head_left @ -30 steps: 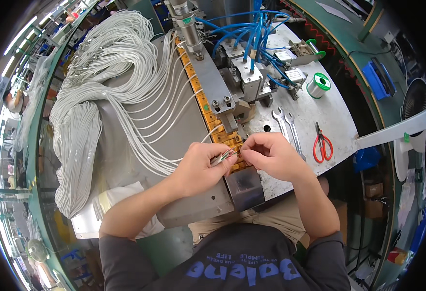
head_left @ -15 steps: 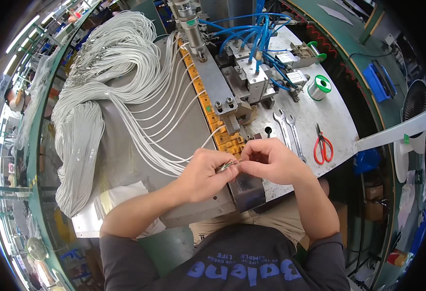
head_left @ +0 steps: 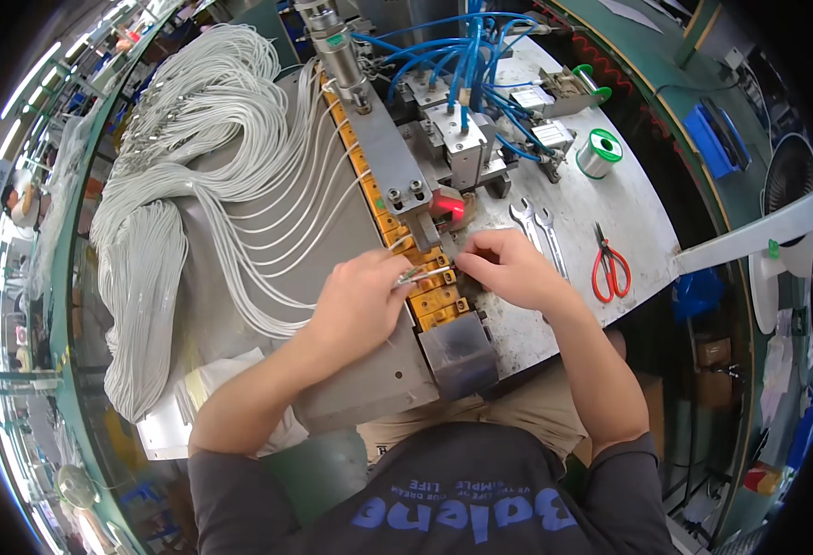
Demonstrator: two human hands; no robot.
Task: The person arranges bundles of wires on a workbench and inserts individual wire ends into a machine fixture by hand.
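Over the orange track (head_left: pixel 434 301), our left hand (head_left: pixel 360 301) pinches a white cable end (head_left: pixel 418 274), fingers closed on it. Our right hand (head_left: pixel 508 266) meets it from the other side, fingertips pinched at the cable's metal tip; whether it really grips, we can't tell. The cable sits just above the track. Left: big bundle of white cables (head_left: pixel 184 203). Right: two wrenches (head_left: pixel 541 231), red scissors (head_left: pixel 610 268), solder spool (head_left: pixel 599 153). Behind: blue hoses (head_left: pixel 462 55).
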